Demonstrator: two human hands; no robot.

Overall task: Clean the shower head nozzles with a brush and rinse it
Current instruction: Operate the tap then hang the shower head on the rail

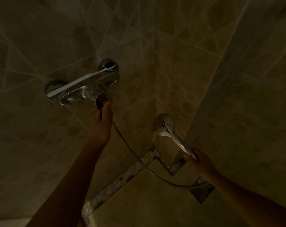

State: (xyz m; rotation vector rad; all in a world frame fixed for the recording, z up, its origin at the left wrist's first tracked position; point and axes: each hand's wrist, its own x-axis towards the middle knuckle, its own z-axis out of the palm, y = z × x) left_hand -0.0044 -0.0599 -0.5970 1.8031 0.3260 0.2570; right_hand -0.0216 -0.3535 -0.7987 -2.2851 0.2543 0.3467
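My left hand (103, 119) is reaching up to the chrome mixer tap (83, 86) on the tiled wall (32, 46), its fingers closing around the tap's lever (101, 99). My right hand (198, 161) is gripping the handle of the shower head (165, 126), holding it out low in the corner where the two walls are meeting, the head tilting away from me so its nozzle face is hiding from view. The metal hose (139, 159) is hanging from under the tap, looping down and across toward my right forearm. A patterned mosaic border (129, 173) is running along the wall behind the hose. The light is dim here.
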